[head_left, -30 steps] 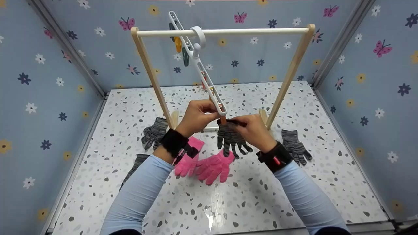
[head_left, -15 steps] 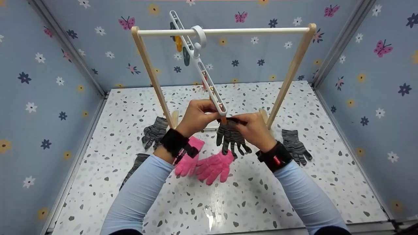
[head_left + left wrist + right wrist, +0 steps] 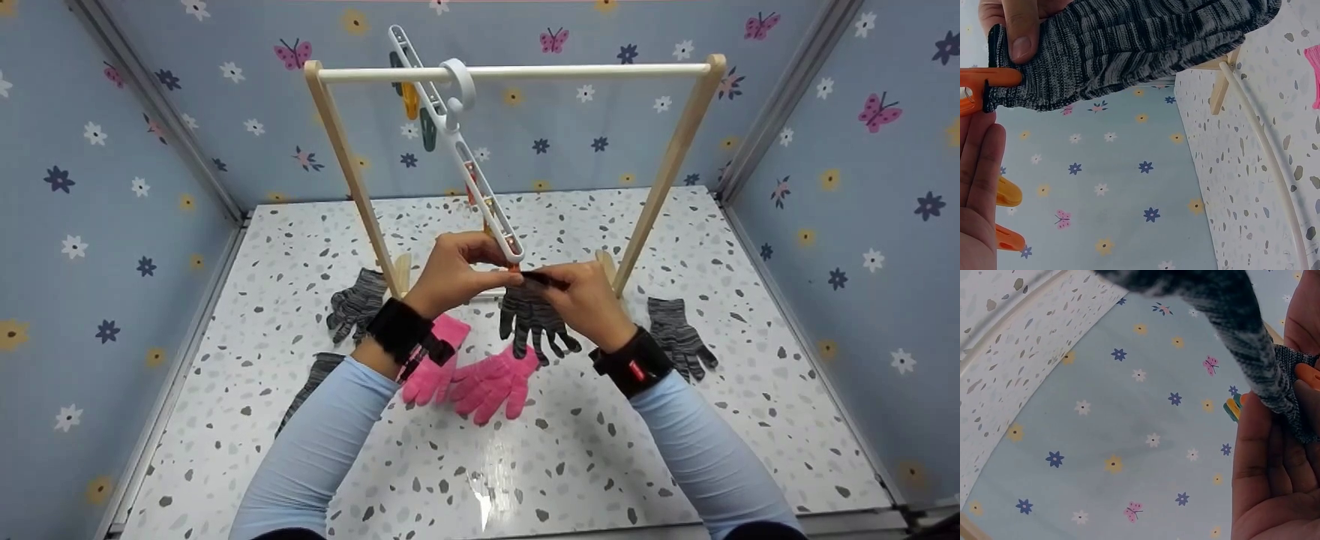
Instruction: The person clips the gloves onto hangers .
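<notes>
My left hand (image 3: 457,274) is at the front end of a white clip hanger (image 3: 472,180), thumb extended across an orange clothespin (image 3: 994,76). In the left wrist view the clothespin sits over the cuff of a dark grey knitted glove (image 3: 1106,50), with left fingers (image 3: 982,163) beside it. My right hand (image 3: 585,300) pinches the same cuff from the right side. The glove hangs fingers-down above the table in the head view. Right-hand fingers (image 3: 1264,461) lie along the cuff in the right wrist view.
The hanger hooks over the rail (image 3: 585,72) of a wooden stand and carries several other clothespins. Pink gloves (image 3: 491,386) lie on the speckled table (image 3: 600,465). Grey gloves lie left (image 3: 356,304) and right (image 3: 679,337), another partly behind my left sleeve (image 3: 322,442).
My left thumb has slid forward and right over the orange clothespin, covering its lower part. The glove dipped slightly up and back down; my right hand has barely moved.
</notes>
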`<state>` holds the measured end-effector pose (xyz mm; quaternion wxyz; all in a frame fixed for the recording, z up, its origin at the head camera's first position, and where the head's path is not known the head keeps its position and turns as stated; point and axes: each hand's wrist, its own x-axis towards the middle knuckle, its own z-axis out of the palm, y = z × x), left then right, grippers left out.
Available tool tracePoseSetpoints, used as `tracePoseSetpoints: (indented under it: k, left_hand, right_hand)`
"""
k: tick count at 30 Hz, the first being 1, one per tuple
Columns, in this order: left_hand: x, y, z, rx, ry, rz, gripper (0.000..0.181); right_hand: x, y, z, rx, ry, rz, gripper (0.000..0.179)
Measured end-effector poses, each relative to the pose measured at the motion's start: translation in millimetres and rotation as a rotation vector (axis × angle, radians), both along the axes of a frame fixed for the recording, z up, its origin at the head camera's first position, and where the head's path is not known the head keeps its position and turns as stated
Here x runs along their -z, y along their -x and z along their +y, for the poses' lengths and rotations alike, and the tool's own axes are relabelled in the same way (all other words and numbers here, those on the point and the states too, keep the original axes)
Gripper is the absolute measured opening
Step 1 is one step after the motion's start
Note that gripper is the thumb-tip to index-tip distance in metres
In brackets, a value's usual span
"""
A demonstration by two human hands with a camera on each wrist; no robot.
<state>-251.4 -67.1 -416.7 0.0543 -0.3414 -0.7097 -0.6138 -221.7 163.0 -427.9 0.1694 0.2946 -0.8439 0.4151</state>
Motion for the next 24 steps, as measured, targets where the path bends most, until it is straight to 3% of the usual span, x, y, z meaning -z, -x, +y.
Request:
tracePoseSetpoints:
  k: [13,24]
  left_hand:
    - [3.5,1.0,-1.2,0.034,-0.018,0.013,0.022]
    - [3.7,0.7,-5.1,0.060,-0.040,-0.002,0.027]
  right_hand:
    - [-0.2,0.3,0.8,-0.005,0.002,-0.032,0.013]
    - [2.7,0.2,0.3,0.012,0.003,0.006,0.013]
